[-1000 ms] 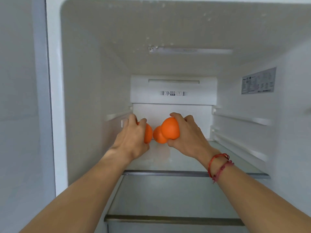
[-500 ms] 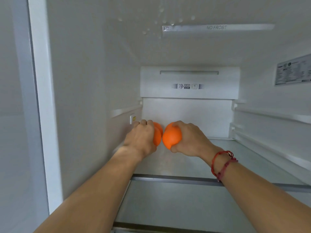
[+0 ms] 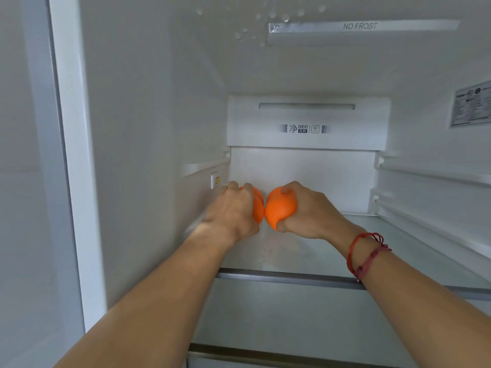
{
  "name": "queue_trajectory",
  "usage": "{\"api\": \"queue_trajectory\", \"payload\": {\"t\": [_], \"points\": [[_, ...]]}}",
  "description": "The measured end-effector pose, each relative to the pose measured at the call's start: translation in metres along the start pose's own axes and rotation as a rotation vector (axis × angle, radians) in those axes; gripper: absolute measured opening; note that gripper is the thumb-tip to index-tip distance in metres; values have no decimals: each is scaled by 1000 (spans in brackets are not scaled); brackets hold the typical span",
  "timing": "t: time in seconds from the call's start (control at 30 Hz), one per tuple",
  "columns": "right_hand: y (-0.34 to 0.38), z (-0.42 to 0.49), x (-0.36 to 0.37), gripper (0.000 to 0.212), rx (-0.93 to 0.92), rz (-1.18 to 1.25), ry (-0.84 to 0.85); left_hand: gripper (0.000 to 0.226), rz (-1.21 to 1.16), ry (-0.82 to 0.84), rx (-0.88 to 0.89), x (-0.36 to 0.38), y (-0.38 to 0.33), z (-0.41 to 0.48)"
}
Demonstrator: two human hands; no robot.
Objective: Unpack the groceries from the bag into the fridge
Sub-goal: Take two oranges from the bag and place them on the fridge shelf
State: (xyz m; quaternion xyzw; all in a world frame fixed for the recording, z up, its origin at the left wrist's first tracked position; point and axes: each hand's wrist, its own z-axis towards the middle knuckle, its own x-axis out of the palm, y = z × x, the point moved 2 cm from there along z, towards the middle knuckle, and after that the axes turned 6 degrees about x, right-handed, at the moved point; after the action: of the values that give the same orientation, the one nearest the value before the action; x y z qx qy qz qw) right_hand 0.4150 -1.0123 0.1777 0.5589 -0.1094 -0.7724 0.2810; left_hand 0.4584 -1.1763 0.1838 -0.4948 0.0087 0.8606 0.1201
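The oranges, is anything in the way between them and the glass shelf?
Nothing visible is. The left hand grips one orange and the right hand another orange, both low over the glass shelf at the back. The shelf beneath them looks bare.

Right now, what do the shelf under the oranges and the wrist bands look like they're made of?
Shelf: looks like clear glass, since the level below shows through, with a metal-looking front strip. Wrist bands: seemingly red woven cord or string, thin, matte, knotted.
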Motion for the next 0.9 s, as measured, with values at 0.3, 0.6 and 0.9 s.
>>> {"api": "queue_trajectory", "payload": {"t": [0.3,0.6,0.9], "points": [[0,0,1,88,9,-9,11,71,11,21,-11,2,1,-1],[0,-1,3,94,-2,-35,38,77,20,27,-12,2,2,-3],[-1,-6,2,93,-8,-44,34,82,32,15,-30,3,1,-10]]}}
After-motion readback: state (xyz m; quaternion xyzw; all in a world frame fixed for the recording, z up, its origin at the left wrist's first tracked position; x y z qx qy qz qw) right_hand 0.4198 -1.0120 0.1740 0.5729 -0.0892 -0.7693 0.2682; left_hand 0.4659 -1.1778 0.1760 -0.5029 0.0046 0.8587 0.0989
